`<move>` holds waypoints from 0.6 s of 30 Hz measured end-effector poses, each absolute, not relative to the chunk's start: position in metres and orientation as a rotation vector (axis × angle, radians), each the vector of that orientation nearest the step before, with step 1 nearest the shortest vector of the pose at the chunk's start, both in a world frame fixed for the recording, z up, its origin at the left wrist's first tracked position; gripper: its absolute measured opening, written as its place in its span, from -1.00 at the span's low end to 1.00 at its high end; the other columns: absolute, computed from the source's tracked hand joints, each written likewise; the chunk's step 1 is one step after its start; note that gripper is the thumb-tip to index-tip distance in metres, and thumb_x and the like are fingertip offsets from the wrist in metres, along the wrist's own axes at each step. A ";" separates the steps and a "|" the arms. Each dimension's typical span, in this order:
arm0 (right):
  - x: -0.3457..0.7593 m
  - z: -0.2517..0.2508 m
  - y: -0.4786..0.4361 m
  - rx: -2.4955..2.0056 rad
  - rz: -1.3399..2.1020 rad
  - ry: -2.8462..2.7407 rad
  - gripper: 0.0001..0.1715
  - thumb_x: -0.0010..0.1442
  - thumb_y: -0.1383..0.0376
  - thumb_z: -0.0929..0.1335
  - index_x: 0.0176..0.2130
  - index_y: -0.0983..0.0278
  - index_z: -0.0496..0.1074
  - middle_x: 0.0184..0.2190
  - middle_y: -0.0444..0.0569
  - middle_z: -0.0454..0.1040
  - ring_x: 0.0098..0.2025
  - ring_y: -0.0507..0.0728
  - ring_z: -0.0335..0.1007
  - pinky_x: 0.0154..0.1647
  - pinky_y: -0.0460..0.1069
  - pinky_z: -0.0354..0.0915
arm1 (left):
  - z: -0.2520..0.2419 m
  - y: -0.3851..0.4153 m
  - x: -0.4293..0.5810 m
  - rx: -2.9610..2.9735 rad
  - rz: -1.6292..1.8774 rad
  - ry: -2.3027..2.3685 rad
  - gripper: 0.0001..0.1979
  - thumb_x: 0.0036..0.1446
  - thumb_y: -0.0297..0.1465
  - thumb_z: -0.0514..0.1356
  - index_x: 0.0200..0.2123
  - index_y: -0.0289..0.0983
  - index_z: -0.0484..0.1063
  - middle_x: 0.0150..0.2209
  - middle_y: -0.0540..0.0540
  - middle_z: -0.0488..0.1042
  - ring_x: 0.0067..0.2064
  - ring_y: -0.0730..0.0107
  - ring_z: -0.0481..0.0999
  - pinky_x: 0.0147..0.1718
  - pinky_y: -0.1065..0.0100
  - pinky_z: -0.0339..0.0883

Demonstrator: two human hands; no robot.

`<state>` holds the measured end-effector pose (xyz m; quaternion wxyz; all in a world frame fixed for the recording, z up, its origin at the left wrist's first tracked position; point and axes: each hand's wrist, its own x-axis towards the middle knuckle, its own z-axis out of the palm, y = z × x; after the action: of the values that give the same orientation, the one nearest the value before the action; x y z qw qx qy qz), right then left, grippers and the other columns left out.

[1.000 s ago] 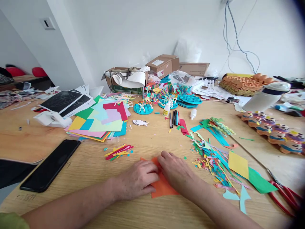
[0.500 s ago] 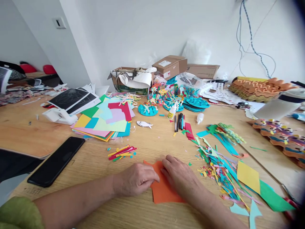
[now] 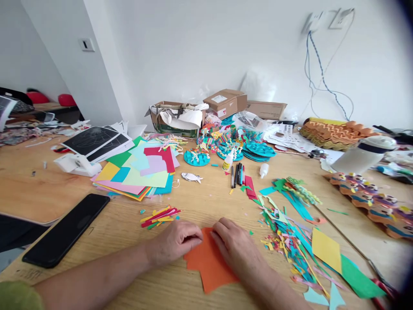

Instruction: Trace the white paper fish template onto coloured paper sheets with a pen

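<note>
A cut sheet of orange paper point(image 3: 211, 268) lies on the table in front of me, with a stepped left edge and an uneven lower edge. My left hand point(image 3: 172, 243) is closed in a pinch at its upper left edge, thumb and index finger together. Over the right part of the sheet rests my right hand point(image 3: 238, 247), its bent fingers pressing the paper down near the top edge. That hand hides the sheet's right side. Just beyond my left hand is a small pile of coloured paper strips point(image 3: 160, 216).
Left lie a black phone point(image 3: 67, 230) and stacked coloured paper point(image 3: 129, 176). Paper scraps point(image 3: 290, 249) and scissors point(image 3: 380, 275) are to the right. Farther back are pens point(image 3: 238, 174), a glue bottle point(image 3: 228, 161), a paper fish point(image 3: 191, 177) and cardboard boxes point(image 3: 226, 103).
The view has tilted up and shifted right. The orange paper has turned slightly, and its stepped left edge shows more. Both hands stay at the sheet.
</note>
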<state>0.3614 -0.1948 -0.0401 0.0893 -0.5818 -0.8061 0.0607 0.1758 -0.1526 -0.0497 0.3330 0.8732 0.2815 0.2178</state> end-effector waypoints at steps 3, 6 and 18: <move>0.361 -0.043 -0.195 -1.640 0.193 -2.395 -0.84 0.17 0.44 0.24 -0.38 0.28 0.37 -0.41 -0.06 0.44 -0.36 0.06 0.36 -0.39 -0.10 0.15 | -0.048 -0.156 0.176 2.267 0.503 0.742 -0.87 0.04 -0.51 0.10 -0.54 -0.30 0.31 -0.58 0.08 0.29 -0.51 0.56 0.25 -0.50 0.52 0.06; 0.363 -0.045 -0.195 -1.571 0.183 -2.381 -0.84 0.13 0.48 0.25 -0.38 0.28 0.36 -0.42 -0.08 0.43 -0.37 0.05 0.35 -0.39 -0.10 0.15 | -0.047 -0.158 0.176 2.263 0.467 0.701 -0.79 0.05 -0.46 0.10 -0.60 -0.31 0.21 -0.62 0.11 0.18 -0.54 0.59 0.17 -0.54 0.50 -0.03; 0.365 -0.052 -0.200 -1.259 0.098 -2.198 -0.81 0.18 0.47 0.17 -0.28 0.26 0.29 -0.45 -0.05 0.39 -0.43 0.07 0.30 -0.44 -0.08 0.17 | -0.051 -0.156 0.175 2.301 0.547 0.742 -0.73 0.13 -0.37 -0.03 -0.61 -0.29 0.13 -0.63 0.09 0.13 -0.56 0.56 0.13 -0.56 0.47 -0.05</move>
<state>0.3650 -0.2000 -0.0518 0.2987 -0.4740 -0.8275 0.0367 0.1749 -0.1560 -0.0508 0.3253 0.8777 0.2831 0.2088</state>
